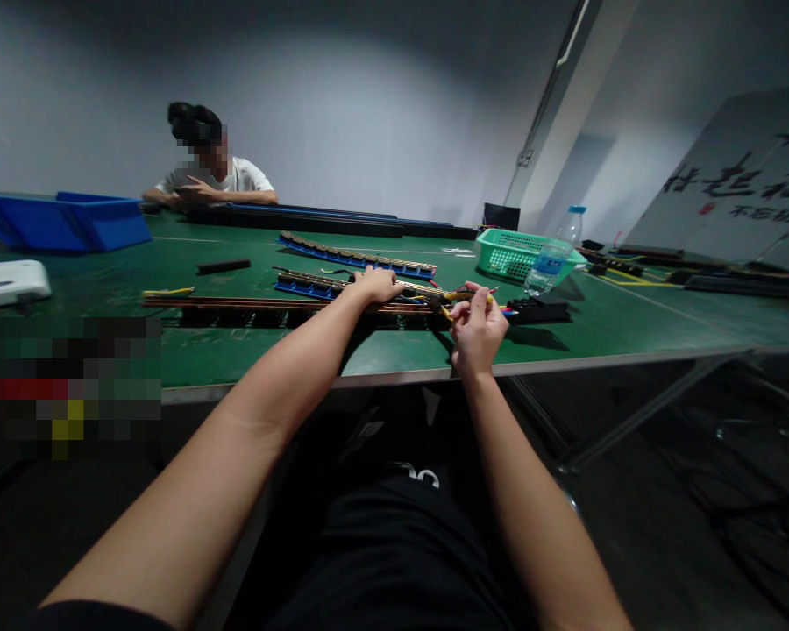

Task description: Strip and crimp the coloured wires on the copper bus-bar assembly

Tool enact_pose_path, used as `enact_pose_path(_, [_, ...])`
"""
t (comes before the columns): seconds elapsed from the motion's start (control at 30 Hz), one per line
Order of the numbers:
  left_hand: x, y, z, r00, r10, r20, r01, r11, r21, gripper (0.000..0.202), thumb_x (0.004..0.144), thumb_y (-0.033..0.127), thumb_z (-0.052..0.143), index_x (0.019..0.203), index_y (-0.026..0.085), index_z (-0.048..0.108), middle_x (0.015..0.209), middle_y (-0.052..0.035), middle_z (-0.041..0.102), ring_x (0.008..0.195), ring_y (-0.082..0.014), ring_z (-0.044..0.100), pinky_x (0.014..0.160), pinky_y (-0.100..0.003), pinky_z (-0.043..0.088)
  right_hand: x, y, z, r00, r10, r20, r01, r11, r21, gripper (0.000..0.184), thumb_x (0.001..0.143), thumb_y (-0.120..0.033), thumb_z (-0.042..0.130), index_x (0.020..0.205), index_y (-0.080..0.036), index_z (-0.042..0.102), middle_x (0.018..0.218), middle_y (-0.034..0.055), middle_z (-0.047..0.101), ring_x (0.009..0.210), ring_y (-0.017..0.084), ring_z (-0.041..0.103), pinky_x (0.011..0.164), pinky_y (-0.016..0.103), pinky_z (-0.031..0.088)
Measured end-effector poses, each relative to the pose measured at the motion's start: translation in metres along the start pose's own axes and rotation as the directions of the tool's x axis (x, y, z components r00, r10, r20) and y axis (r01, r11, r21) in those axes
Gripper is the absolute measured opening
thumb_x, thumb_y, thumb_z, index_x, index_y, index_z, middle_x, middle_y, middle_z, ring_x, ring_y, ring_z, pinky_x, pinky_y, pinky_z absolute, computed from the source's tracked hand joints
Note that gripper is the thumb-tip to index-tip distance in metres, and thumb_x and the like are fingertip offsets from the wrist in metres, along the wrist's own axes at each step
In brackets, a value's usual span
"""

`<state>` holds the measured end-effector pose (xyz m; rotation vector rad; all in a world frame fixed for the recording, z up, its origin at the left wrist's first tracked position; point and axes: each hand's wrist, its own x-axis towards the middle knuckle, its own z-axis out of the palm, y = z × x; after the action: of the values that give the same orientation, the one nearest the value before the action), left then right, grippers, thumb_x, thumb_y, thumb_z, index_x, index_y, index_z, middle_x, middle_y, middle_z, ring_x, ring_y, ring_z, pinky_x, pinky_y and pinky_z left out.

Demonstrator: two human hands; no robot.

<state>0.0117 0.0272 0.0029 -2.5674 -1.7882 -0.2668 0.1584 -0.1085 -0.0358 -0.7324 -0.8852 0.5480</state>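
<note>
My left hand rests palm down on a long strip of copper rails that lies across the green table; its fingers curl over the strip. My right hand is closed in a pinch on a thin yellow-handled tool or wire at the strip's right end. Blue strips with copper parts lie just behind my left hand. A black block sits right of my right hand.
A green mesh basket and a water bottle stand at the right. A blue bin and a white device are at the left. A person sits at the far side behind long dark rails. The table edge is near my wrists.
</note>
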Motion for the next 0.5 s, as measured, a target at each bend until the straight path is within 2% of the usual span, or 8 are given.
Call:
enact_pose_path(0.07, [-0.001,0.000,0.000,1.000,-0.003,0.002,0.003,1.000,-0.002,0.055,0.094,0.061,0.037,0.130,0.028,0.063,0.137,-0.0120,0.061,0.132,-0.0371,0.046,0.107,-0.056,0.036,0.001,0.001,0.000,0.999,-0.009,0.034,0.010,0.999,-0.032,0.053,0.085,-0.066,0.058,0.105,-0.017,0.061,0.054,-0.0070,0.054,0.037,0.005,0.031,0.040,0.022,0.022])
enact_pose_path(0.23, [-0.001,0.000,-0.001,1.000,0.007,0.003,-0.007,1.000,-0.006,0.055,0.094,0.060,0.038,0.132,0.028,0.063,0.139,-0.0122,0.060,0.132,-0.0389,0.046,0.106,-0.056,0.037,0.011,0.006,0.005,0.979,-0.019,0.203,0.057,0.981,-0.184,0.052,0.086,-0.064,0.057,0.105,-0.015,0.066,0.053,-0.0054,0.054,0.043,0.008,0.041,0.045,0.023,0.030])
enact_pose_path(0.37, [0.001,0.000,0.000,1.000,0.005,0.007,-0.005,1.000,0.006,0.057,0.094,0.062,0.037,0.132,0.028,0.062,0.139,-0.0119,0.060,0.131,-0.0382,0.047,0.105,-0.056,0.038,0.010,0.007,0.007,0.952,-0.122,0.280,0.212,0.923,-0.321,0.040,0.088,-0.053,0.059,0.094,-0.016,0.071,0.055,-0.0038,0.054,0.050,0.011,0.046,0.051,0.025,0.036])
enact_pose_path(0.43, [0.003,0.000,0.001,1.000,0.004,0.007,-0.004,1.000,0.009,0.058,0.094,0.062,0.037,0.132,0.026,0.063,0.138,-0.0130,0.060,0.131,-0.0389,0.047,0.105,-0.057,0.038,0.005,0.006,0.005,0.893,-0.167,0.417,0.348,0.844,-0.407,0.029,0.087,-0.044,0.060,0.089,-0.018,0.074,0.057,-0.0030,0.055,0.051,0.011,0.046,0.053,0.025,0.036])
enact_pose_path(0.5, [0.004,0.000,0.001,1.000,0.003,0.006,-0.003,1.000,0.011,0.058,0.094,0.061,0.037,0.131,0.025,0.063,0.138,-0.0140,0.060,0.131,-0.0397,0.046,0.105,-0.058,0.038,0.000,0.005,0.004,0.788,-0.158,0.595,0.486,0.753,-0.443,0.021,0.083,-0.035,0.063,0.086,-0.019,0.076,0.057,-0.0030,0.056,0.050,0.010,0.045,0.054,0.024,0.036])
